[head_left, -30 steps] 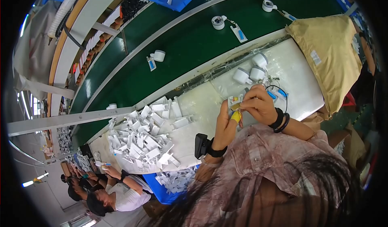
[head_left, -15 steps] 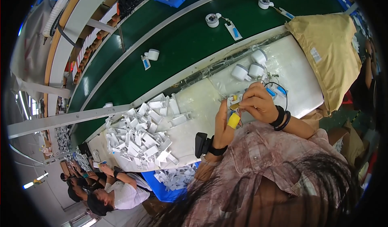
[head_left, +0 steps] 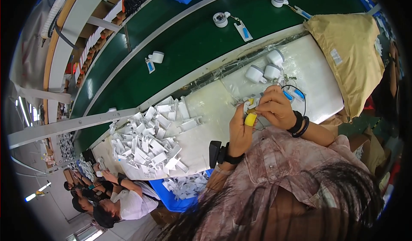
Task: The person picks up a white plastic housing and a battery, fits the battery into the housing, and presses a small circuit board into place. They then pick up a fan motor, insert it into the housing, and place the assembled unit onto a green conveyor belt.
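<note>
My left hand [head_left: 241, 134] and my right hand [head_left: 277, 109] meet over the near edge of the film-covered worktop. Both are closed, pinching a small white plastic part [head_left: 246, 106] with a bit of yellow on it. A yellow wrap [head_left: 250, 119] shows at my left thumb; I cannot tell whether it is on the thumb or belongs to the part. A thin wire hangs below the fingers. Just beyond my right hand stand several white round housings [head_left: 255, 74]. Blue-and-white pieces [head_left: 299, 94] with a black cable lie beside that hand, partly hidden by it.
White plastic brackets [head_left: 148, 140] are heaped on the left of the worktop [head_left: 206, 140], above a blue bin [head_left: 169, 198]. A green conveyor [head_left: 189, 48] carries several white assemblies. A brown paper sack [head_left: 347, 61] covers the right end. Co-workers [head_left: 128, 202] sit at the far left.
The yellow wrap has moved up and turned as my left thumb shifted closer to the right fingers. The assemblies on the conveyor have slid slightly left. Both hands still pinch the part.
</note>
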A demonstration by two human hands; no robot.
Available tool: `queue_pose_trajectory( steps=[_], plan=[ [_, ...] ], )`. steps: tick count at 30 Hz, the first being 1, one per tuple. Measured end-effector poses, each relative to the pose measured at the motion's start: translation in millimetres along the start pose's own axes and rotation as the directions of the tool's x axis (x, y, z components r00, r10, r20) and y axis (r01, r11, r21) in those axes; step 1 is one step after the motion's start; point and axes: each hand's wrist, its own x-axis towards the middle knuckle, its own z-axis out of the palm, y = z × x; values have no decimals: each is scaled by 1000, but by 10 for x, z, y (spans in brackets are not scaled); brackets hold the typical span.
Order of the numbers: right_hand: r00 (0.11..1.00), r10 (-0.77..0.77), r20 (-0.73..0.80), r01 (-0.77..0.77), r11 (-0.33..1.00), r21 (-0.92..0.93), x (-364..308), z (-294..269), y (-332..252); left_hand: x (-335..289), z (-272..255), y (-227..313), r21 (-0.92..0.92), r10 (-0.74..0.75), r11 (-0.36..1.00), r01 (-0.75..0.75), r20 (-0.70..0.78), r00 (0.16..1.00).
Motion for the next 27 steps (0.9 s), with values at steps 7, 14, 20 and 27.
queue_pose_trajectory(
  steps=[7, 14, 20, 27],
  plan=[
    [999, -37, 12, 38, 994, -103, 48, -21, -111, -12, 9, -37, 142, 5, 990, 3, -54, 999],
    [995, -99, 9, 100, 994, -37, 69, -11, -73, 1, -26, -125, 214, 79, 974, -74, -13, 997],
    [997, -82, -1, 82, 997, 10, 16, 4, -40, -17, 24, -38, 121, -19, 992, 22, -31, 999],
    [996, -85, 10, 85, 996, 30, 21, -18, -50, -25, 49, -19, 100, -53, 993, 58, -47, 997]
  ],
)
